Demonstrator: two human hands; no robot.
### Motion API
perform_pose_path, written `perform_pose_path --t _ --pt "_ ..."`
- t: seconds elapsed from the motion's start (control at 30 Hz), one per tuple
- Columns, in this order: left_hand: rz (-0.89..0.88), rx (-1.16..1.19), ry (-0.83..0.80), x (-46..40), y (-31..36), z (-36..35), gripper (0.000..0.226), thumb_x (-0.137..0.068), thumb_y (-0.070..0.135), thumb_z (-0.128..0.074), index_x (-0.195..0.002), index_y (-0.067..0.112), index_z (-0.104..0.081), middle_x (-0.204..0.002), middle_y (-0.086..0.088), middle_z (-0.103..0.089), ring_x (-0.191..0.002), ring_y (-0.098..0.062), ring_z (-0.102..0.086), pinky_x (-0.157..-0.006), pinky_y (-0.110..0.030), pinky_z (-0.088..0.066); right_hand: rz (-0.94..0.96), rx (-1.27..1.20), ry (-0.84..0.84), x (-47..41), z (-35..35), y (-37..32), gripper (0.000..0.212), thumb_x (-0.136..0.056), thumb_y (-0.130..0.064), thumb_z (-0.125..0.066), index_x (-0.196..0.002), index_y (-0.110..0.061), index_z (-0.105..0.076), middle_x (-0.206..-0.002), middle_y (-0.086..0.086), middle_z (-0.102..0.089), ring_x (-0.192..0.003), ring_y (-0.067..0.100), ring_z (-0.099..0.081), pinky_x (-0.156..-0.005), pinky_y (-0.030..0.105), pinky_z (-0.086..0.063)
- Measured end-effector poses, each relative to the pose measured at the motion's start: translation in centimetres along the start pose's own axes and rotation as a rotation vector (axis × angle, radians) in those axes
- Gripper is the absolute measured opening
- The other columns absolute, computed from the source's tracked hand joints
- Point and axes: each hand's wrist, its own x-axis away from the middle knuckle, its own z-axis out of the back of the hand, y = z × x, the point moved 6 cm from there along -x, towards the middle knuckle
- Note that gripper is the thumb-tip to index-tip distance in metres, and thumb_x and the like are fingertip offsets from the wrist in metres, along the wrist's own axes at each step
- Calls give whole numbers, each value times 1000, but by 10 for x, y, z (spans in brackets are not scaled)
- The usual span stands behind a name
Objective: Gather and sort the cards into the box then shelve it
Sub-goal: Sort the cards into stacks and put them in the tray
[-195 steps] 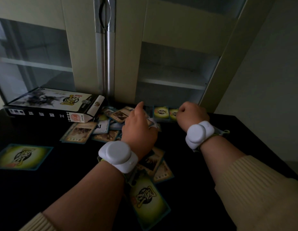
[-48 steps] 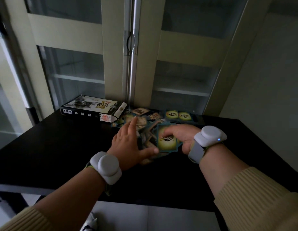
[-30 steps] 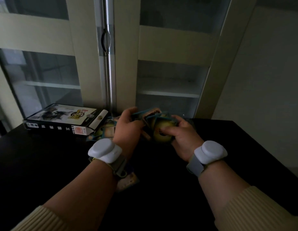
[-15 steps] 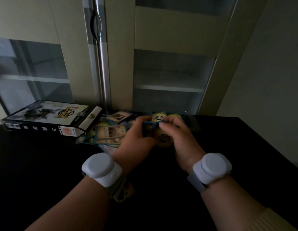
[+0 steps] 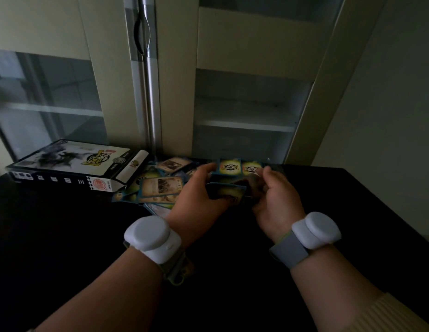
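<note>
The left hand and right hand are both curling round a stack of cards, holding it just right of the box; loose cards are lying beside the box's open end

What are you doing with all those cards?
A person is tidying up game cards on a black table. Both hands hold a small bunch of cards between them, the left hand and the right hand. More loose cards lie beside the card box, which lies flat. Nothing has gone on the cabinet shelf yet.
</note>
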Motion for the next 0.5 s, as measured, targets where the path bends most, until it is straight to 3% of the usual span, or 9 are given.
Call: perform_pose_path --t 0.07,0.13,0.23,0.33,0.4,0.5 --pt "7 6 -2 0 -1 1 69 -73 9 -75 -133 21 -43 -97 20 -55 -80 17 -53 -68 3 -39 6 23 26 -1 3 1 21 -98 -29 -46 -86 -15 -56 -74 4 -61 -56 13 -65 -53 28 -50" --pt "19 4 -20 0 -3 0 68 -74 11 -74 -133 24 -43 -97 19 -54 -83 12 -53 -66 4 -40 81 94 47 -2 5 -4 27 -98 -36 -45 -83 -16 -56 -74 3 -61 -61 14 -65 -58 30 -48" --pt "8 3 -4 0 -3 1 60 -76 8 -73 -127 26 -48 -98 16 -57 -84 8 -55 -69 1 -41 257 337 43 1 1 -15 42 -87 -59 -44 -79 -21 -62 -81 3 -67 -78 18 -66 -69 34 -46" --pt "-8 -26 16 -1 -2 2 47 -77 5 -70 -119 20 -56 -101 5 -65 -93 -9 -63 -83 -17 -47 370 485 -59 11 -10 -18 59 -69 -71 -49 -77 -15 -64 -82 10 -66 -84 27 -64 -77 41 -49" --pt "-14 -60 17 -1 -1 2 44 -77 4 -67 -118 16 -56 -100 2 -66 -96 -14 -63 -87 -23 -49 372 521 -115 13 -14 -15 51 -69 -63 -57 -77 -13 -62 -74 14 -62 -75 29 -61 -72 39 -50" --pt "-14 -54 15 -1 -3 3 41 -76 3 -65 -111 23 -55 -88 18 -61 -80 4 -59 -72 -6 -46 342 534 -90 8 -10 -12 18 -83 -31 -61 -69 -20 -65 -64 -2 -59 -68 15 -56 -64 31 -46"
